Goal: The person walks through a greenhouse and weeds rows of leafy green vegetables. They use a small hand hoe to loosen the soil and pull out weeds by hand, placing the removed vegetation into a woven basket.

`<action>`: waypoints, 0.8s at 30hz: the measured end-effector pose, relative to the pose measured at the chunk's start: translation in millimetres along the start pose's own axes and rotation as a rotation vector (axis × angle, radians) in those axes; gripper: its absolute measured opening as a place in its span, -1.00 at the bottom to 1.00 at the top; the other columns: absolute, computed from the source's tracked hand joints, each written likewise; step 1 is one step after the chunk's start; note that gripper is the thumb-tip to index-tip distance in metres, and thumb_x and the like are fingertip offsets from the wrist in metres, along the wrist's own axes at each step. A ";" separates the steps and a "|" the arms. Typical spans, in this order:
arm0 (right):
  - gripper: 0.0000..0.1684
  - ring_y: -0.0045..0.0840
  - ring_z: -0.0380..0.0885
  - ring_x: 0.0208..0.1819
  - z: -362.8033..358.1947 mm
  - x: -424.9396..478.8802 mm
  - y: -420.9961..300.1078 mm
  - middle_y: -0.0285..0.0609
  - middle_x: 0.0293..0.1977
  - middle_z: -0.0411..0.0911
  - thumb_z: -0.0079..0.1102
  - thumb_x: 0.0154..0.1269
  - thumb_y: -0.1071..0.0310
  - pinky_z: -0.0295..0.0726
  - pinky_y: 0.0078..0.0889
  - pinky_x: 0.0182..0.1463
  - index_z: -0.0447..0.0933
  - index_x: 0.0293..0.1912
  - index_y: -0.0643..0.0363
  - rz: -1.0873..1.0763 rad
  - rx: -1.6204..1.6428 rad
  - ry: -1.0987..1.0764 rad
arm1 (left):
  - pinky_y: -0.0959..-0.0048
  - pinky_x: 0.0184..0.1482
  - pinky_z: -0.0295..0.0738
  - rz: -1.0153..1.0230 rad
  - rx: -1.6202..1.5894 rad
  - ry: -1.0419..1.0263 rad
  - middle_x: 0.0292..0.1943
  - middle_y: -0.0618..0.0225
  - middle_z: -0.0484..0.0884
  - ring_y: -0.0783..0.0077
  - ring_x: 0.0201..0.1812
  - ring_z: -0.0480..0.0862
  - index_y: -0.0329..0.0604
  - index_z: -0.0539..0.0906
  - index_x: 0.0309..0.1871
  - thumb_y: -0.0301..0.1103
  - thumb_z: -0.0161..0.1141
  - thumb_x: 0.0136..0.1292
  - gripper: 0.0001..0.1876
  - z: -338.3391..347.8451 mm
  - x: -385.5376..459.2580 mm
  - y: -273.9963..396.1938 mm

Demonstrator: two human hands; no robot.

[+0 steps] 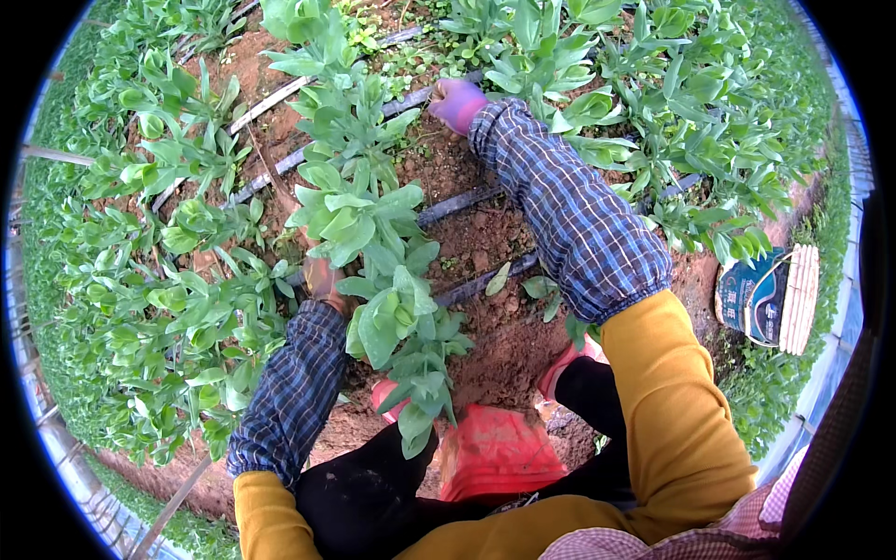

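Observation:
My right hand [456,105], in a purple and pink glove, reaches down to the soil [455,168] near small low weeds [402,87]. Its fingers are curled, and whatever may be between them is hidden. Beside it runs a black drip irrigation hose [407,103]. My left hand [323,276] is low among the plants, partly covered by the broad leaves of a tall green plant [343,210]; its fingers cannot be made out. That row of leafy plants stands between my two arms. Checked sleeve covers [570,206] wrap both forearms.
More hoses [458,205] cross the reddish bed. Dense leafy plants [182,301] grow at left, with others [672,112] at right. A red plastic container or stool [497,448] is between my legs. A pail [745,297] bearing writing sits at right. A pale slat [269,105] lies upper left.

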State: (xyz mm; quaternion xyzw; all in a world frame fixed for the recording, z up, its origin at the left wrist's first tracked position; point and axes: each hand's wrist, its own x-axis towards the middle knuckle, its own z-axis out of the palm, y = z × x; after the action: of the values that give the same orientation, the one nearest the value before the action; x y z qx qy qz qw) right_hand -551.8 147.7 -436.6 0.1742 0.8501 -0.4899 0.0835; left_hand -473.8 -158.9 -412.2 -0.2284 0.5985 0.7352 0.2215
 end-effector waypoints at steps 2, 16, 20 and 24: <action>-0.87 -0.61 0.40 -0.72 2.7 -5.2 2.0 -0.27 -0.69 0.38 0.10 0.08 0.40 0.42 -0.46 -0.64 0.37 -0.51 0.19 -0.144 -0.018 0.067 | 0.35 -0.34 0.55 -0.061 -0.102 -0.062 -0.22 0.33 0.57 0.41 -0.32 0.58 -0.16 0.47 -0.03 0.11 -0.15 0.28 -0.50 -2.8 -1.0 -2.2; -0.57 -0.14 0.47 -0.06 14.8 -6.5 -36.7 0.11 -0.13 0.47 0.02 0.10 0.38 0.45 -0.23 -0.02 0.34 -0.01 0.35 -0.057 -0.686 -0.303 | 0.53 -0.55 0.47 0.444 0.465 -0.082 -0.39 0.34 0.57 0.52 -0.50 0.57 -0.18 0.49 -0.14 -0.28 0.16 0.15 -0.75 -31.8 41.3 -41.7; -0.59 -0.19 0.49 -0.08 24.5 -12.5 -30.6 0.02 -0.13 0.49 0.04 0.06 0.35 0.46 -0.22 -0.02 0.41 -0.06 0.32 -0.168 -0.758 -0.303 | 0.56 -0.60 0.44 0.134 0.286 0.020 -0.44 0.36 0.57 0.54 -0.54 0.55 -0.15 0.50 -0.18 -0.30 0.18 0.15 -0.78 -34.4 40.9 -40.8; -0.67 -0.23 0.52 -0.13 13.5 -19.4 -35.9 0.02 -0.21 0.52 0.04 0.02 0.40 0.48 -0.23 -0.06 0.48 -0.16 0.30 -0.225 -0.884 -0.345 | 0.57 -0.65 0.40 0.161 0.295 0.063 -0.48 0.41 0.55 0.57 -0.59 0.52 -0.11 0.49 -0.20 -0.31 0.14 0.18 -0.84 -16.2 20.6 -22.9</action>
State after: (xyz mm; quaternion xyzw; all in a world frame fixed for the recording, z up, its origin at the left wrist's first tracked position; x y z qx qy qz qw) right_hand -547.8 115.4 -408.4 -0.0548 0.9641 -0.1095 0.2355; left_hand -475.4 -169.4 -445.3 -0.1678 0.7229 0.6473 0.1741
